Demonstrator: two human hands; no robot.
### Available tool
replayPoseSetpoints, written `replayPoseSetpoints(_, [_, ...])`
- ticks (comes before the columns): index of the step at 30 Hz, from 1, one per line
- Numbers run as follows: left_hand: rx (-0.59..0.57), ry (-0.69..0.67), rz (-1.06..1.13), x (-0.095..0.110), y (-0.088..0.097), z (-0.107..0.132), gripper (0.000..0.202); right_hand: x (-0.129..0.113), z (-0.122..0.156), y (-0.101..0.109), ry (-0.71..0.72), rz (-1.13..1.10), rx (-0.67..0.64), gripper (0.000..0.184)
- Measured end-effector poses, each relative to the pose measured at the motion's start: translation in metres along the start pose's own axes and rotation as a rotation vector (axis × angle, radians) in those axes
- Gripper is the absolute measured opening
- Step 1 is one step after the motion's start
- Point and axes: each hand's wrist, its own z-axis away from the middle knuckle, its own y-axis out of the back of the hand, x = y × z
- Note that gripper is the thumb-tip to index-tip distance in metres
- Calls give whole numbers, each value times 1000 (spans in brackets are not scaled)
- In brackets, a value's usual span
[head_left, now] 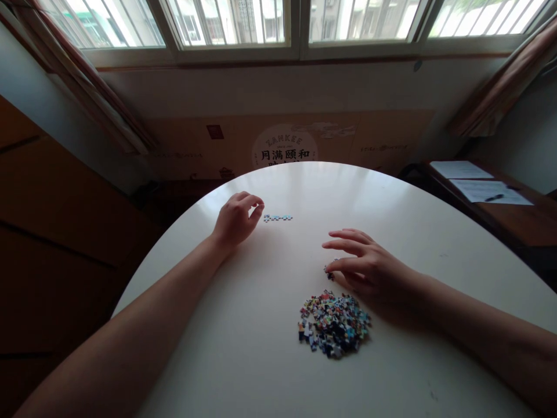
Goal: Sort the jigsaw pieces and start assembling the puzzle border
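Observation:
My left hand (238,219) is just left of a short row of joined jigsaw pieces (279,218), pale blue and white. Its fingers are curled, with thumb and forefinger tips close together; whether anything tiny sits between them I cannot make out. Over on the right, my right hand (364,260) has its fingers spread. Its forefinger touches a few loose puzzle pieces (329,274) on the table, and the thumb is mostly hidden beneath. Close in front of that hand lies a heap of multicoloured jigsaw pieces (334,325), with dark ones toward its near side.
All this lies on a round white table (243,348). Beyond its far edge stands a printed cardboard panel (339,139) below the windows. At the right, a brown side table (531,223) bears papers (467,188) and a dark pen (494,198). A wooden cabinet (56,232) is at left.

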Motion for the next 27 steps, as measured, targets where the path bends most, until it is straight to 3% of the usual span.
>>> replayPoseSetpoints(3, [-73,-85,4,28,20,-5,28,4,2,0,-40,-20,54,29])
replayPoseSetpoints(8, [-723,-264,177,94,54,-2,17,7,2,0,-99,-48,131,32])
replayPoseSetpoints(12, [-955,-293,82,135,66,22,22,6,1,0,-96,-45,153,31])
replayPoseSetpoints(17, [-979,-418,-52,157,68,43,14,6,0,0,-91,-51,165,31])
replayPoseSetpoints(22, [-1031,-533,-143,163,63,46,7,6,1,-1,-92,-56,174,31])
replayPoseSetpoints(27, [-1051,-551,-153,164,58,49,9,6,0,0,-97,-58,178,30])
